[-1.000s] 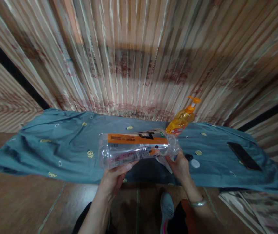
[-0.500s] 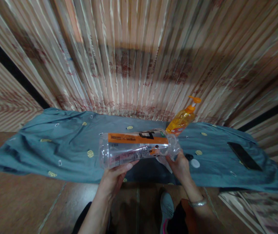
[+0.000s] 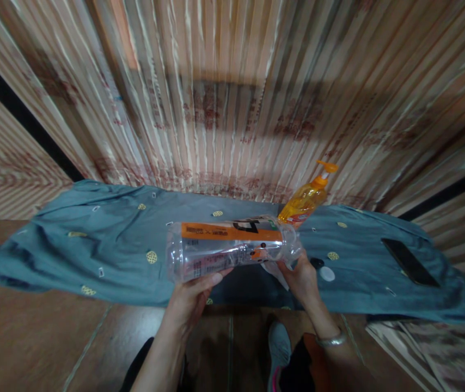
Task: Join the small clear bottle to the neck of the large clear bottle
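Observation:
A large clear plastic bottle (image 3: 216, 249) with an orange-and-black label lies sideways in my two hands, above the cloth. My left hand (image 3: 195, 291) supports its base end from below, thumb along the side, the other fingers hidden beneath. Around the neck end at the right, my right hand (image 3: 301, 277) is closed. A white tissue-like piece (image 3: 276, 274) shows under the bottle beside my right hand; whether I hold it I cannot tell. Just behind the neck stands a pump bottle of yellow liquid (image 3: 304, 200) with an orange top.
A blue-green patterned cloth (image 3: 105, 234) covers the long narrow surface. Right of my right hand lie a white round lid (image 3: 327, 274) and a small black round piece (image 3: 317, 263). Farther right is a black phone (image 3: 409, 261). A striped curtain (image 3: 224, 120) hangs behind.

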Demonstrator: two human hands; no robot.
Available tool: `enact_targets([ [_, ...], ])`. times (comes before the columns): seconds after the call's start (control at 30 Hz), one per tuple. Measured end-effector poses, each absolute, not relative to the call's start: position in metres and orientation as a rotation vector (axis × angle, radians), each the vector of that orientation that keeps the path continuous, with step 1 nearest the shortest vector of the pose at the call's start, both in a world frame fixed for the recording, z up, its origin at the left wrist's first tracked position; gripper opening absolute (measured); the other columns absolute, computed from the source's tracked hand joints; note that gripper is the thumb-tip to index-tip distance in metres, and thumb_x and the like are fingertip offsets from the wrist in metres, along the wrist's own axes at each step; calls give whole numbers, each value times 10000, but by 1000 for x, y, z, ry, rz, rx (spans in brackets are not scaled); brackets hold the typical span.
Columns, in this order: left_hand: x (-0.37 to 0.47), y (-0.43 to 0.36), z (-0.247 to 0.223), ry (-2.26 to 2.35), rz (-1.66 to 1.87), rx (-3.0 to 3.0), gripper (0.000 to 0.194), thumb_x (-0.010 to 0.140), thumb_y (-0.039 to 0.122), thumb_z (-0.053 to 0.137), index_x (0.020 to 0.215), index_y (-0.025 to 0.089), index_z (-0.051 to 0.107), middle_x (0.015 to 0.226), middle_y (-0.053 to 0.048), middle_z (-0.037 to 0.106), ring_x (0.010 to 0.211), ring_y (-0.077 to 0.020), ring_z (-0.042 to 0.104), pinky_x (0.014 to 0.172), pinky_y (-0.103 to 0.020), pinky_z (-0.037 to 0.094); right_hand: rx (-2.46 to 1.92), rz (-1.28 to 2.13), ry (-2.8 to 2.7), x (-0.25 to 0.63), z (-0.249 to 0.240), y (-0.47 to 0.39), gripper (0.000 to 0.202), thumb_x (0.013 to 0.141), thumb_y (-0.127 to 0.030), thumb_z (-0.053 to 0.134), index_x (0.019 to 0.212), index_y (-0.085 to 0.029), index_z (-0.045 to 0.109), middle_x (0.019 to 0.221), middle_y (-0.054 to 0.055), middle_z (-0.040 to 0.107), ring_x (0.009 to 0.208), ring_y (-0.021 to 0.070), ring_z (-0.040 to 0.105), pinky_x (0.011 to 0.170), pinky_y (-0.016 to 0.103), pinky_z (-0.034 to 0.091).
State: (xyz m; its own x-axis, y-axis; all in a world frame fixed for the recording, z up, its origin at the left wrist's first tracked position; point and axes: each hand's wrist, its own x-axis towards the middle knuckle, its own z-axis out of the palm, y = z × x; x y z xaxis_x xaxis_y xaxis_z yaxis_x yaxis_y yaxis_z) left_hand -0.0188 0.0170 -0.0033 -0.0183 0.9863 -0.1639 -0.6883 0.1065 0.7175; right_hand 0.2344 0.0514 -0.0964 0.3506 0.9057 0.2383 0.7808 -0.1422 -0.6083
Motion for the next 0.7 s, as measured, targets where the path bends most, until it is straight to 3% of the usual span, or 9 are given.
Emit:
enact_targets([
  [0.4,-20,18,-4,785,1392,546,419,505,117,825,905,143,702,917,-88,755,970,-309,683,927,-480,522,-1960,242,-1475,235,-95,52,548,749,-499,556,1143,-120,514,917,143,697,823,291,675,691,375,510],
  [0.7,-19,18,-4,765,1401,532,433,512,119,834,926,169,717,920,-73,758,966,-301,685,923,-487,523,-1937,228,-1489,235,-96,51,556,763,-518,536,1148,-119,517,925,147,693,800,283,673,677,374,505],
])
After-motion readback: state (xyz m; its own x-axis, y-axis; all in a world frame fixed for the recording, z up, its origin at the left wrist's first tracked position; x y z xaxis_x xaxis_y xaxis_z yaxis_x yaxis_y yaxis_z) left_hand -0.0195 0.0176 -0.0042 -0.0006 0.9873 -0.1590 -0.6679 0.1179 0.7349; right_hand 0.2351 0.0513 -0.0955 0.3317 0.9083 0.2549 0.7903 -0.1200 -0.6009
